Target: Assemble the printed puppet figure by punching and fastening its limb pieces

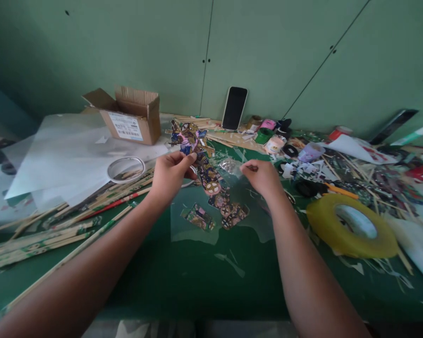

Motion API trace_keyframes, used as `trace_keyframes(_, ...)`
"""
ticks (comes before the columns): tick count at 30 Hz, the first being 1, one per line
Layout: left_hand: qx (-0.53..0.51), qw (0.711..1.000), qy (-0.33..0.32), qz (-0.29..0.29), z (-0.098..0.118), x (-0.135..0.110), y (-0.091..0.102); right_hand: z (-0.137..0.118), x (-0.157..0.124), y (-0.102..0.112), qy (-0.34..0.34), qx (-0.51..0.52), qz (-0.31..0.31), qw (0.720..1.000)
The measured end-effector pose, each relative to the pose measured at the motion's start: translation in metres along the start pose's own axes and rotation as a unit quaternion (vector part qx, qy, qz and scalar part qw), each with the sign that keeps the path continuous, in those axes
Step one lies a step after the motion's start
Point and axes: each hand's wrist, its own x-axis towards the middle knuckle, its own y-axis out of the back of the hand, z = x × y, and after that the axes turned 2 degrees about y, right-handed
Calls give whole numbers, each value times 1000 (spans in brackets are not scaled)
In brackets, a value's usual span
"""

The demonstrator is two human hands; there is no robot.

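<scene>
Paper figure (207,176) in hand at frame centre, loose parts waiting around it.
My left hand (172,172) is gripping the figure by its upper part, just above the counter (204,277). My right hand (262,177) is pinching shut on what looks like clear film (229,165) beside it. A smaller cut piece (199,217) is lying below, and the sticks (56,230) at left are lying untouched.

Your bare forearms (120,234) reach forward, angling inward. Your left hand (171,174) pinches, thumb pressed over curled fingers; your right hand (262,177), near it, is loosely closed, knuckles up.
</scene>
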Motion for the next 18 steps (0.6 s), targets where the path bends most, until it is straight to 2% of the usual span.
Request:
trace_keyframes(3,-3,1000,0,5,0,0,0,-1,0,0,-3,3,18,1000)
trace_keyframes(6,3,1000,0,4,0,0,1,0,1,11,-47,-22,50,997)
trace_keyframes(10,11,1000,1,-2,-1,0,1,1,0,20,-63,-6,-84,994)
trace_keyframes(11,10,1000,1,-2,-1,0,1,1,-1,21,-56,-1,-96,994)
trace_keyframes(16,6,1000,1,-3,-2,2,1,-1,0,11,-20,21,-13,1000)
trace_keyframes(18,2,1000,0,-5,-2,2,1,-1,1,4,-8,44,3,999)
